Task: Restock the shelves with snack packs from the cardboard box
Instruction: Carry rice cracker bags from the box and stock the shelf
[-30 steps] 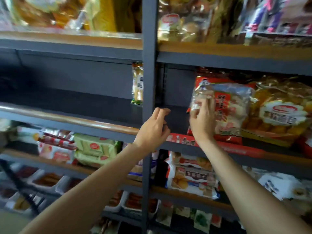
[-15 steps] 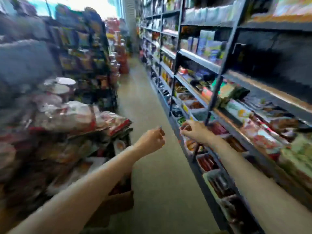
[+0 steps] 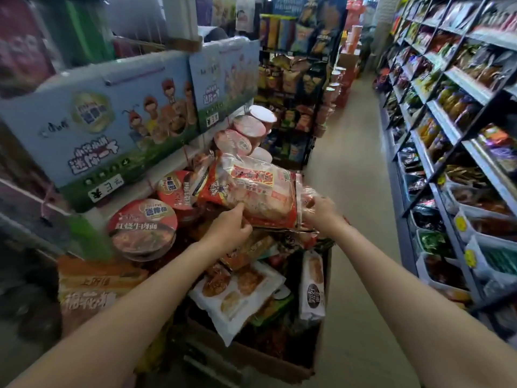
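Red-edged clear plastic snack pack (image 3: 257, 191) sits gripped by left hand (image 3: 229, 228) and right hand (image 3: 321, 211), at twelve o'clock above the brown cardboard box (image 3: 268, 357).

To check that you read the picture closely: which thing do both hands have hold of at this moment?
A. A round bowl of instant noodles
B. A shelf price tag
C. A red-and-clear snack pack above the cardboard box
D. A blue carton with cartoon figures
C: the left hand and the right hand each take a grip on the lower edge of the red-and-clear snack pack, above the cardboard box.
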Demonstrator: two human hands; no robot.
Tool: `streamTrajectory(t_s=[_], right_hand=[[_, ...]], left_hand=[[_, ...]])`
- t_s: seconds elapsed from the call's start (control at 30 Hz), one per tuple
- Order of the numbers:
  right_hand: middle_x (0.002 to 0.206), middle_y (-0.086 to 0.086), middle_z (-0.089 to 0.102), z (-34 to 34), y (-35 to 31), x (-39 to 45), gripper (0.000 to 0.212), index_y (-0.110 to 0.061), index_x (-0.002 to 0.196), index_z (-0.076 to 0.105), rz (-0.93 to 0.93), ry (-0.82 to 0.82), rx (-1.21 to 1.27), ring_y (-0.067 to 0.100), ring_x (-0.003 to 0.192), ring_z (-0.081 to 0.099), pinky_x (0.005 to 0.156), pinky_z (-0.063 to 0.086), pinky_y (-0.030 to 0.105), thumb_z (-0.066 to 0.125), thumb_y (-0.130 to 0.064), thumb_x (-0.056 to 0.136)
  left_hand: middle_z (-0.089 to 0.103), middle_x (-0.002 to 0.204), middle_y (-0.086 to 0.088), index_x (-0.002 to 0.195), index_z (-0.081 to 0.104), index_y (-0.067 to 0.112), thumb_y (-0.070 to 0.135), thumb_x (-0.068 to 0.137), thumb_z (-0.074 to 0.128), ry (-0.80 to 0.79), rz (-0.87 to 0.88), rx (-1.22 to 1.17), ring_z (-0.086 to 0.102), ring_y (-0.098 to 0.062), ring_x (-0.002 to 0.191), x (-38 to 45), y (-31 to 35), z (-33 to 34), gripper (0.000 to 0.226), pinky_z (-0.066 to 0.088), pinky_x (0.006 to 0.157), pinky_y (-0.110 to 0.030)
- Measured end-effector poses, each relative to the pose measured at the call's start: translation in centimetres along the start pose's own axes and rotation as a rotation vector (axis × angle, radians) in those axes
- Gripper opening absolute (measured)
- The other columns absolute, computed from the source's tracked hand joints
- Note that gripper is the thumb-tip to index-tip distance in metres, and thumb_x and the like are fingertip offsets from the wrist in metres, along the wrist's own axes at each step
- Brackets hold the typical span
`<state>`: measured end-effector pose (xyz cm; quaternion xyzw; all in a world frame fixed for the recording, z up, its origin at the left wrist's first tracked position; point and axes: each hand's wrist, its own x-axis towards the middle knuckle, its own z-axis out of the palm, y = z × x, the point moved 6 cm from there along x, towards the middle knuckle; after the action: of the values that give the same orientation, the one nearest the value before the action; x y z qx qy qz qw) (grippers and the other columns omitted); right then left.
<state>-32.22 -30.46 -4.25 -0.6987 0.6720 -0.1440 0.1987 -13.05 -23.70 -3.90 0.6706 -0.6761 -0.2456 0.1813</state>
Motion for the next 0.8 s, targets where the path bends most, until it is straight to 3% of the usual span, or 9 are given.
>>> streamTrajectory(t_s=[0.03, 0.13, 0.23, 0.37, 0.43, 0.5, 0.53, 0.7, 0.8], right_hand=[[0.119, 0.018, 0.055, -0.1, 0.6, 1.0, 0.031, 0.001, 0.110, 0.058, 0.037, -0.003, 0.005, 0.031, 0.107, 0.053, 0.083, 0.040, 0.031, 0.050, -0.023, 0.092], [0.114, 0.014, 0.054, -0.3, 2.3, 3.9, 0.034, -0.002, 0.110, 0.056, 0.133, -0.062, 0.101, 0.029, 0.101, 0.056, 0.082, 0.044, 0.033, 0.053, -0.032, 0.092], [0.092, 0.006, 0.060, 0.8, 2.7, 5.5, 0.031, -0.009, 0.101, 0.055, 0.167, -0.223, 0.484, 0.018, 0.077, 0.059, 0.069, 0.051, 0.032, 0.055, -0.038, 0.091], [0.106, 0.003, 0.058, 1.7, 2.4, 6.3, 0.050, -0.014, 0.118, 0.054, 0.209, -0.341, 0.690, 0.021, 0.099, 0.056, 0.072, 0.050, 0.030, 0.053, -0.053, 0.087], [0.110, 0.004, 0.060, 1.7, 2.1, 7.0, 0.076, -0.011, 0.116, 0.056, 0.202, -0.338, 0.648, 0.023, 0.103, 0.059, 0.084, 0.052, 0.038, 0.058, -0.071, 0.070], [0.116, 0.006, 0.063, 2.0, 2.0, 7.7, 0.112, -0.009, 0.123, 0.053, 0.230, -0.357, 0.624, 0.026, 0.102, 0.063, 0.091, 0.051, 0.044, 0.062, -0.086, 0.042], [0.120, 0.007, 0.062, 2.3, 1.8, 7.8, 0.115, -0.009, 0.127, 0.049, 0.236, -0.379, 0.619, 0.027, 0.104, 0.062, 0.093, 0.050, 0.046, 0.066, -0.084, 0.041], [0.108, 0.013, 0.066, 2.4, 0.1, 7.1, 0.057, -0.002, 0.121, 0.050, 0.318, -0.396, 0.871, 0.026, 0.093, 0.067, 0.076, 0.058, 0.039, 0.075, -0.027, 0.076], [0.102, 0.016, 0.067, 1.3, -0.5, 6.0, 0.042, 0.002, 0.114, 0.054, 0.320, -0.395, 0.973, 0.025, 0.083, 0.068, 0.061, 0.060, 0.034, 0.072, -0.013, 0.079]], left_hand=[[0.060, 0.091, -0.008, 0.128, 0.043, 0.009, 0.016, 0.092, 0.048, -0.002, -0.001, 0.008, 0.058, -0.021, 0.077, 0.8, 0.5, 0.1, 0.037, 0.045, 0.060, -0.026], [0.055, 0.116, -0.015, 0.126, 0.046, 0.008, 0.014, 0.093, 0.048, 0.014, 0.013, 0.018, 0.057, -0.030, 0.099, 3.1, 2.3, 0.4, 0.034, 0.047, 0.081, -0.034], [0.065, 0.101, -0.007, 0.104, 0.059, 0.010, 0.015, 0.091, 0.051, 0.131, 0.046, 0.012, 0.063, -0.020, 0.087, 4.7, 3.7, 0.1, 0.016, 0.053, 0.074, -0.032], [0.066, 0.088, -0.003, 0.103, 0.059, 0.014, 0.021, 0.093, 0.049, 0.411, 0.164, 0.153, 0.060, -0.016, 0.078, 5.1, 5.7, -2.0, 0.016, 0.045, 0.065, -0.025], [0.064, 0.102, -0.003, 0.109, 0.058, 0.015, 0.025, 0.091, 0.048, 0.487, 0.169, 0.244, 0.056, -0.020, 0.098, 5.5, 5.6, -2.9, 0.022, 0.043, 0.085, -0.032], [0.055, 0.123, -0.002, 0.121, 0.051, 0.018, 0.032, 0.091, 0.048, 0.403, 0.052, 0.365, 0.043, -0.023, 0.120, 6.8, 4.3, -2.8, 0.033, 0.033, 0.101, -0.037], [0.049, 0.130, -0.003, 0.125, 0.048, 0.019, 0.036, 0.091, 0.049, 0.342, -0.027, 0.383, 0.037, -0.025, 0.127, 7.2, 3.5, -2.8, 0.039, 0.029, 0.105, -0.040], [0.034, 0.145, -0.006, 0.127, 0.045, 0.019, 0.047, 0.088, 0.051, 0.268, -0.181, 0.285, 0.025, -0.031, 0.135, 7.0, 1.4, -2.8, 0.048, 0.023, 0.109, -0.049], [0.035, 0.144, -0.007, 0.131, 0.043, 0.017, 0.046, 0.090, 0.049, 0.297, -0.170, 0.260, 0.024, -0.031, 0.135, 6.2, 1.7, -3.5, 0.051, 0.022, 0.109, -0.048]])
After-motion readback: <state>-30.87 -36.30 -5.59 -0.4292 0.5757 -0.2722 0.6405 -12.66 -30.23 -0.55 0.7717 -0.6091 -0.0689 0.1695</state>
